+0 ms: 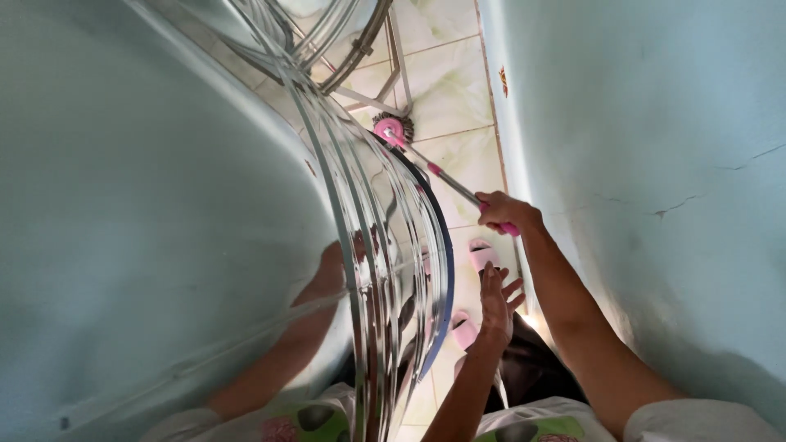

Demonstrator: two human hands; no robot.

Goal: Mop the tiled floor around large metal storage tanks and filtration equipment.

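the right hand is closed in a fist around the pink grip at the near end of a mop, a thin metal pole with pink bands. the pole slants away from the hand down to the floor, where the round pink-capped mop head with dark fringe rests on the pale green tile floor, close beside the legs of a metal stand.

the left hand is open, fingers spread and slightly curled, holding nothing. it hangs just beside the blue rim of a large shiny steel tank, which fills the middle of the view; whether the fingers touch the rim cannot be told. a mirrored arm shows in the curved metal.

below the hands, two pink slippers stand on the tiles, one near the left hand's fingertips and one near its wrist. a pale blue wall with thin cracks rises on the right, close to the right arm.
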